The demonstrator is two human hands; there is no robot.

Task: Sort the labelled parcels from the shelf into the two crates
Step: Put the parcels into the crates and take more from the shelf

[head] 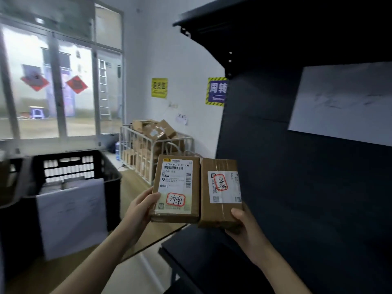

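Brown barcode-labelled cardboard parcel [178, 187] is gripped by curled fingers of the left hand [140, 206]. Touching it, a taped brown cardboard parcel [220, 192] is gripped by the right hand [246, 228]. Both are held up beside the dark shelf [297, 166]. The black plastic crate [70, 166] is possibly part-filled.

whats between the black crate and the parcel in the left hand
Bare tan surface, then the left hand gripping the parcel, in the head view.

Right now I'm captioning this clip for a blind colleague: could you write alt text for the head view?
The left hand holds one small brown cardboard parcel, the right hand a second brown parcel beside it, both bearing red-circled white labels. A black plastic crate stands left, a dark shelf right.
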